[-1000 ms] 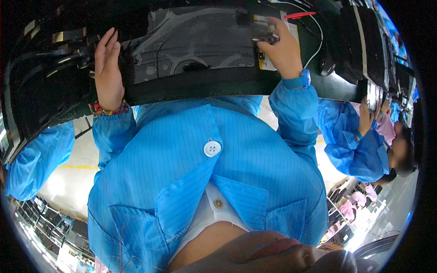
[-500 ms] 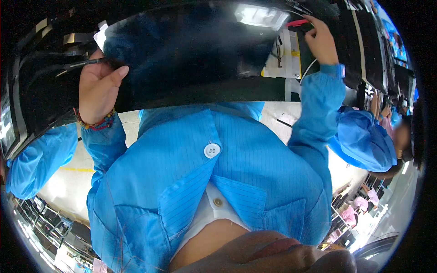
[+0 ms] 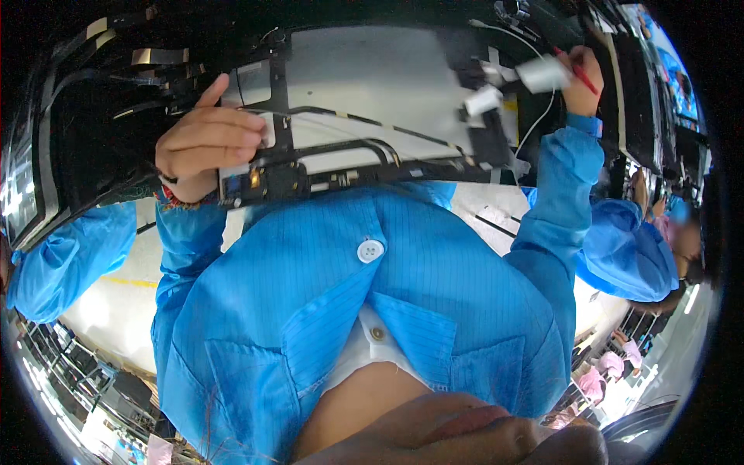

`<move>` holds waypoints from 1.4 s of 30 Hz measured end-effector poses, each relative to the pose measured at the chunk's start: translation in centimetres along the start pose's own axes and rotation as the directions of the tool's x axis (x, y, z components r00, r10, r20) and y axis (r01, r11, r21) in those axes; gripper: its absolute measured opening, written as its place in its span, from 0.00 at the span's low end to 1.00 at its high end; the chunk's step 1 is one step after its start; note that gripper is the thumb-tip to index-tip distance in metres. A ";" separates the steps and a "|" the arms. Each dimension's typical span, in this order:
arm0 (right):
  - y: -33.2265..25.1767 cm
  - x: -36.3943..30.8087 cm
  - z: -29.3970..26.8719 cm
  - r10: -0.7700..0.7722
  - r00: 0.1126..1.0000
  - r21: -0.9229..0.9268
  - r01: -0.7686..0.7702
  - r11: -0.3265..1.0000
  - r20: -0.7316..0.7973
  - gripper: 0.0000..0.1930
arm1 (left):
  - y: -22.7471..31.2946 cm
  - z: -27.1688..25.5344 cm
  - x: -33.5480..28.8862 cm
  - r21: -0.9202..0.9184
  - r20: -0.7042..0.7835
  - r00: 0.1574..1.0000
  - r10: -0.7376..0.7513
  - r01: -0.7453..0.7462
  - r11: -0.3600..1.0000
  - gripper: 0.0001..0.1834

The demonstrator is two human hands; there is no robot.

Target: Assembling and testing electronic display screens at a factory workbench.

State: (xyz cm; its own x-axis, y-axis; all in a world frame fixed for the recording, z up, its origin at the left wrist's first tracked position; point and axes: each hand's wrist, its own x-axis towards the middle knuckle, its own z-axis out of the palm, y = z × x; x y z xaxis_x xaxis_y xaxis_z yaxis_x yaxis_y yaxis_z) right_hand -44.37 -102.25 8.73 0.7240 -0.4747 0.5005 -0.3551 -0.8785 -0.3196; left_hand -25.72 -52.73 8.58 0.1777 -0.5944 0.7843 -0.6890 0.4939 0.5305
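Observation:
A flat panel with a silvery back [image 3: 372, 70] lies before me, its black border carrying thin dark cables [image 3: 372, 120] and a strip of circuit parts [image 3: 333, 183] along the near edge. My left hand [image 3: 209, 139] rests on the panel's left end, fingers stretched out and thumb apart. At the far right, my right hand [image 3: 581, 85] is closed round a slim red tool [image 3: 586, 79], whose exact kind I cannot make out. Beside it a white tab [image 3: 542, 74] is smeared by motion. Another white piece [image 3: 483, 101] sits at the panel's right end.
A white cable [image 3: 549, 112] curves past the panel's right side. Dark bench fixtures with metallic strips [image 3: 159, 56] stand at the left. A person in blue [image 3: 624, 248] is at the right, and a blue sleeve [image 3: 70, 260] shows at the left.
The panel's glossy dark face showed before; now its silvery back faces up. My left hand has gone from its edge to lying on top. My right hand moved right and nearer with the red tool.

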 end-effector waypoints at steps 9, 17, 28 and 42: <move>-12.0 -8.4 0.0 0.100 0.927 0.889 -0.375 0.262 0.361 0.04 | -1.0 0.5 -2.0 0.565 0.296 0.885 -0.360 0.141 0.813 0.07; -16.4 -12.2 2.9 0.071 0.888 0.669 -0.392 0.631 0.453 0.12 | 0.2 2.2 -1.8 0.650 0.318 0.837 -0.445 0.150 0.745 0.15; -17.3 -12.3 3.5 0.035 0.968 0.573 -0.177 0.800 0.250 0.14 | 0.2 8.9 -1.0 0.597 0.441 0.768 -0.465 0.137 0.791 0.32; -9.4 -7.6 0.9 0.175 0.977 0.476 -0.212 0.853 0.123 0.12 | -3.8 7.9 2.0 0.678 0.400 0.805 -0.438 0.061 0.733 0.24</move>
State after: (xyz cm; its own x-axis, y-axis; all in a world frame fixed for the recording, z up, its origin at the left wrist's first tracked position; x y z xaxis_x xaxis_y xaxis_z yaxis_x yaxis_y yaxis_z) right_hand -46.04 -90.31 7.24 0.7178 -0.6107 0.3344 -0.1750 -0.6231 -0.7623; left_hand -28.29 -60.82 5.58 0.1634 -0.9487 0.2707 -0.9701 -0.1047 0.2188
